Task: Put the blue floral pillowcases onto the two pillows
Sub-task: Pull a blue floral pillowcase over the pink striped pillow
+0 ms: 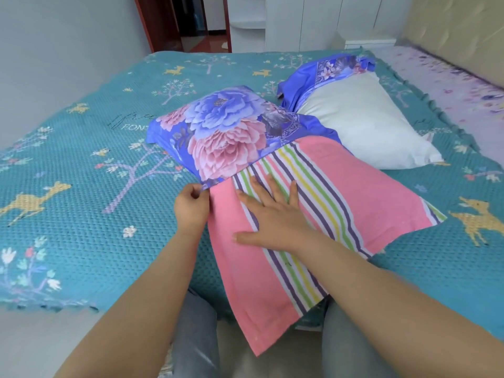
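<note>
The blue floral pillowcase (223,132) edge is pinched by the left hand (192,205). The striped pillow (321,203) is pressed by the flat, spread right hand (275,214).

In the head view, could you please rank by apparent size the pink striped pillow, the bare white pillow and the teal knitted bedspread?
1. teal knitted bedspread
2. pink striped pillow, though it lies nearer the camera
3. bare white pillow, partly inside a blue floral pillowcase

Bare forearms, no sleeves; light blue-grey jeans (196,336) on both legs.
</note>
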A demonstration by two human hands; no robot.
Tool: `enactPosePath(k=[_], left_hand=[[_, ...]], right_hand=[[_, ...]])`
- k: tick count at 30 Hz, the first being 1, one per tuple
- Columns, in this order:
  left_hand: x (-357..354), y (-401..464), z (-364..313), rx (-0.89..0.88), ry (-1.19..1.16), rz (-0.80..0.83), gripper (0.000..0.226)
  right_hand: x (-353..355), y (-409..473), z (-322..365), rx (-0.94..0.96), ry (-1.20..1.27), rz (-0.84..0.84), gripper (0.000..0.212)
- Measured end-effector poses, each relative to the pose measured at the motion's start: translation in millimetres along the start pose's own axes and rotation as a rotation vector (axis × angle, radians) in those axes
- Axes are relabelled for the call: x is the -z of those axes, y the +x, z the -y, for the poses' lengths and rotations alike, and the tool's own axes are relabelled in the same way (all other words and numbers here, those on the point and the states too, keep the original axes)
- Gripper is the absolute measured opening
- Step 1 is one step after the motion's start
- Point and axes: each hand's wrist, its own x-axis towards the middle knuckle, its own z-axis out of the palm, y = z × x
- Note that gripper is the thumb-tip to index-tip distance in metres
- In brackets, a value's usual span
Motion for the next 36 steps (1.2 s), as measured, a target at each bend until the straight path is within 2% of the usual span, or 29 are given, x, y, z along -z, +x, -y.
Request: enactPosePath(k=[4,6,8,10,13,15,18,23,26,30,34,36], left_hand=[[-4,-16,-7,0.17,-0.499,0.108,0.032],[-7,-18,-13,0.151,-0.516,0.145,0.037],[-8,-22,-14,0.018,-0.393,0.206,0.042],[-8,-29,-9,-0.139,-0.145,0.266,0.044],[-5,-37,-1,-0.321,0.343,0.196,0.037],[-3,-42,-9,-0.359,0.55,0.161,0.02],[-6,-41,-34,-0.445,0.772,0.149,0.022],[-29,-17,-90,-0.628,0.816,0.039,0.03],[-51,-1,-115,-0.627,0.785,0.044,0.027],[-86,-8,-124,-0.592,0.71,0.121,0.026],[-121,-6,-144,-0.585,0.883,0.245,0.032],[-128,1,-159,-0.582,0.997,0.27,0.041]], right_hand=[[-12,6,-2,-0.014,-0.008,0.043,0.098],[-14,21,-4,-0.054,-0.016,0.058,0.095],[-15,39,-9,-0.098,-0.018,0.091,0.094],[-15,54,-17,-0.141,-0.003,0.13,0.095],[-12,66,-20,-0.145,0.034,0.144,0.096],[-11,60,-20,-0.097,0.062,0.092,0.092],[-9,32,-24,-0.03,0.133,0.016,0.075],[1,-1,-17,0.055,0.209,-0.004,0.055],[5,-8,-20,0.073,0.349,0.013,0.049],[-2,-9,-24,0.133,0.35,0.01,0.048],[-10,-14,-11,0.254,0.185,-0.04,0.044],[-1,-19,-10,0.308,0.294,-0.001,0.03]])
